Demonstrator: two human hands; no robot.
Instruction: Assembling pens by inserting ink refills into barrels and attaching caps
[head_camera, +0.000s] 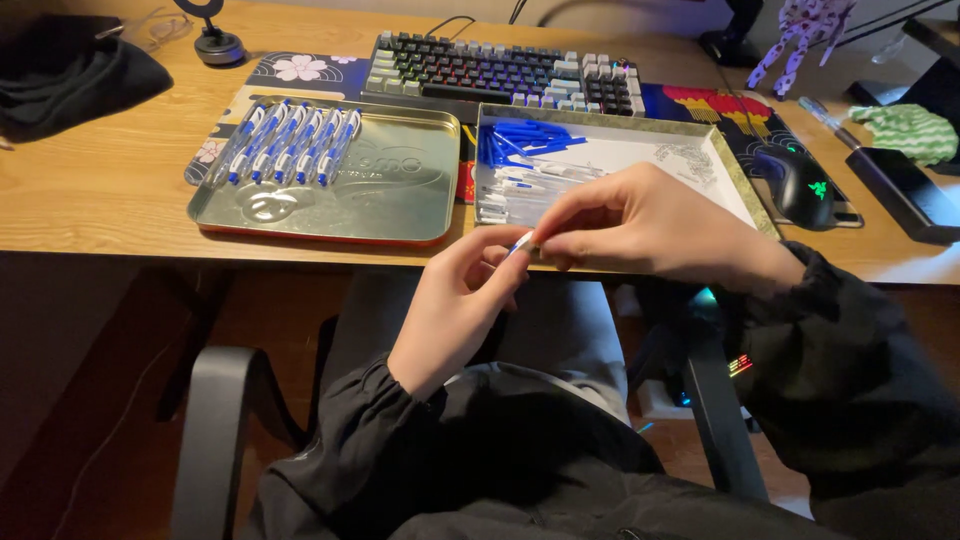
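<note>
The wooden tabletop fills the upper half of the view, its front edge running across just above the person's lap. On it, toward 12 o'clock, sits a mechanical keyboard with lit keys, resting on a patterned desk mat. At 10 o'clock from the hands lies a shallow metal tin lid, and along its far left part a row of finished blue-and-white pens lies side by side. Just right of it, at 12 o'clock from the hands, stands an open tin tray lined in white, holding a heap of blue pen parts at its far left and clear and white pieces nearer the person. A black mouse with a green glow rests at 2 o'clock, touching the tray's right side or just beside it. A dark cloth bundle lies at the far left corner.

Both hands meet over the lap, just in front of the tabletop edge. The left hand reaches up from 7 o'clock, fingers pinched narrow on the lower end of a small white-and-blue pen piece. The right hand comes in from 3 o'clock, fingertips closed on the same piece from above.
</note>
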